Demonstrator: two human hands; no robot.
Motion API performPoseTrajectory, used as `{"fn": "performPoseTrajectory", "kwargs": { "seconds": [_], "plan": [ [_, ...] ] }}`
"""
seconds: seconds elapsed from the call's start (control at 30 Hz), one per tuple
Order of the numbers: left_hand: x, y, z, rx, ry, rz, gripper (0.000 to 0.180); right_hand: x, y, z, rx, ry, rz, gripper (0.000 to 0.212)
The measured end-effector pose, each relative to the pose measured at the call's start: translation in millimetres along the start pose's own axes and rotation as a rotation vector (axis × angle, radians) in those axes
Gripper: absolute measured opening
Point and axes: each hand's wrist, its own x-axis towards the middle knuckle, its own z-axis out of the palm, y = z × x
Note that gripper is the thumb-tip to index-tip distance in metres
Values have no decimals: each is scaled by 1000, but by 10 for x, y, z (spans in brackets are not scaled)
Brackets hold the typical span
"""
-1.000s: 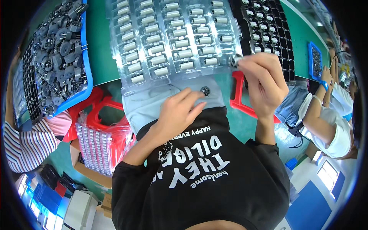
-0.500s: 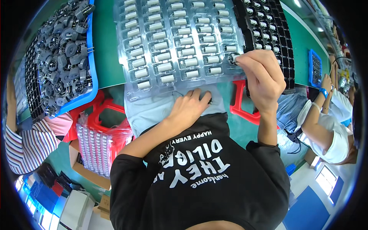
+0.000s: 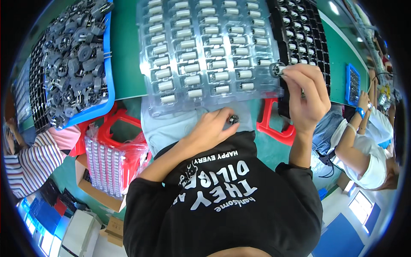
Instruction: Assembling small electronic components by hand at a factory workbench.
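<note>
My right hand (image 3: 309, 92) pinches a small white cylindrical part with a dark round end (image 3: 278, 69) between thumb and fingertips. It is held over the right edge of a clear plastic tray (image 3: 152, 109), beside the black tray. Rows of white cylindrical parts (image 3: 222, 76) lie in the clear tray's pockets. My left hand (image 3: 209, 127) rests by my lap at the tray's near edge. Its thumb and curled fingers close round a small dark part (image 3: 232, 119), whose exact kind is partly hidden.
A black tray (image 3: 325, 55) with more white parts adjoins the clear one on the green table (image 3: 124, 64). At left, a blue bin (image 3: 112, 81) holds many grey round pronged parts. Red stools (image 3: 264, 122) stand below. Co-workers sit at both sides; a small blue bin (image 3: 347, 85) lies far right.
My right hand has drawn slightly right, and the part's dark round end shows more clearly. My left hand has turned, uncovering the dark part in it. The whole view has shifted slightly.
</note>
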Motion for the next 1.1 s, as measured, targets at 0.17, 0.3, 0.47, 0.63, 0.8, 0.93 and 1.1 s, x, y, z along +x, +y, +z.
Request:
{"fn": "performPoseTrajectory", "kwargs": {
  "seconds": [0.17, 0.3, 0.47, 0.63, 0.8, 0.93, 1.1],
  "plan": [
    [-166, 172, -214, -282, -72, -114, 31, 6, 353, -411, -268, 139, 110, 14],
    [-209, 167, -273, -395, -116, -135, 29, -253, 656, -728, -377, 87, 225, 12],
    [-135, 161, -354, -648, -270, -273, 28, -461, 568, -962, -257, -153, 312, 14],
    [-51, 193, -342, -969, -401, -348, 32, -611, 644, -982, -221, -214, 311, 17],
    [40, 339, -333, -1015, -434, -280, 32, -711, 724, -836, -239, -255, 215, 18],
    [57, 446, -417, -1052, -464, -210, 31, -567, 694, -904, -331, -373, 108, 23],
    [96, 614, -608, -827, -376, 112, 36, -148, 412, -663, -161, -294, -32, 25]
  ]
}}
